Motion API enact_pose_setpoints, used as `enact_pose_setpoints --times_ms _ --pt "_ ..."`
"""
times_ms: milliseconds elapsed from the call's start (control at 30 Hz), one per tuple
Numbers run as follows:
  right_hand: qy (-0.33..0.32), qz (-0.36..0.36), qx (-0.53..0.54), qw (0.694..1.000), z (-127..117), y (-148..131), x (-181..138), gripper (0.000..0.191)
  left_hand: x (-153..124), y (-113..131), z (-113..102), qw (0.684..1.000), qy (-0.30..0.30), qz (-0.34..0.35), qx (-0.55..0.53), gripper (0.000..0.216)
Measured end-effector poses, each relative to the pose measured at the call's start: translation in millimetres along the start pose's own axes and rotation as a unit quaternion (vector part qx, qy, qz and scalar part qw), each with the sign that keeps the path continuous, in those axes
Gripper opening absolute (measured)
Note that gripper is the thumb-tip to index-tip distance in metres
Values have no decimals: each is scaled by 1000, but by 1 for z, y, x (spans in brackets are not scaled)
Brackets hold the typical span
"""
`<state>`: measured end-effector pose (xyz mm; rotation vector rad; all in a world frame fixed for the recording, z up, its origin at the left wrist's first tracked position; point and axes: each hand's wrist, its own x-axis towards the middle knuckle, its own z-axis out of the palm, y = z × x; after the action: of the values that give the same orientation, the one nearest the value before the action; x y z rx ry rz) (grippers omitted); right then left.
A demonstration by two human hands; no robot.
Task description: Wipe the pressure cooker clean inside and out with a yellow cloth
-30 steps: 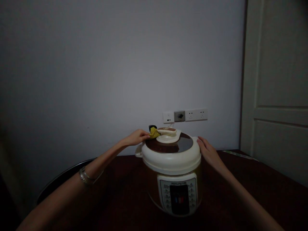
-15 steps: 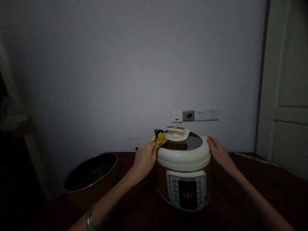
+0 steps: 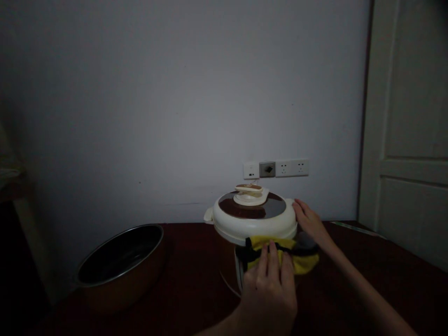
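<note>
A white and brown electric pressure cooker (image 3: 255,226) stands on the dark red table, its lid on and its handle (image 3: 248,188) on top. My left hand (image 3: 269,284) presses a yellow cloth with black edging (image 3: 261,241) flat against the cooker's front, over the control panel, which is mostly hidden. The fingers lie on the cloth from outside. At the right side of the lid, my right hand (image 3: 310,221) grips the white side lug, its fingers partly behind it.
To the left, an orange-brown pot with a dark inside (image 3: 121,275) sits on the table (image 3: 189,280). Behind the cooker, wall sockets (image 3: 276,168) line the pale wall. A white door (image 3: 413,140) is at the right.
My left hand has moved the cloth from the lid's left edge down to the cooker's front panel. My right hand stays at the lid's right side. The view has shifted slightly.
</note>
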<state>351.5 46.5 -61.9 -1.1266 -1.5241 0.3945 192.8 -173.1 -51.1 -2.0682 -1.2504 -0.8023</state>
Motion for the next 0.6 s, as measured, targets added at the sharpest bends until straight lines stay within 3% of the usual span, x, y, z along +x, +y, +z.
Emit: enact_pose_setpoints --times_ms 100,267,333,433,500,600 --pt "-19 3 12 1000 -4 -4 1 65 17 0 -16 985 -16 -50 -167 38" --pt "65 -120 -10 991 -41 -56 -11 69 46 -26 -52 869 3 -186 -458 32" --pt "-6 -112 64 992 -57 -89 -27 57 51 -38 -56 836 11 -213 -506 31" --pt "-201 -93 179 959 -65 -134 -59 50 54 -51 -52 820 24 -232 -523 32" --pt "-248 -69 224 940 -60 -154 -78 48 54 -56 -49 827 49 -238 -506 31" --pt "-258 -49 284 922 -47 -167 -96 43 54 -60 -47 848 102 -227 -467 28"
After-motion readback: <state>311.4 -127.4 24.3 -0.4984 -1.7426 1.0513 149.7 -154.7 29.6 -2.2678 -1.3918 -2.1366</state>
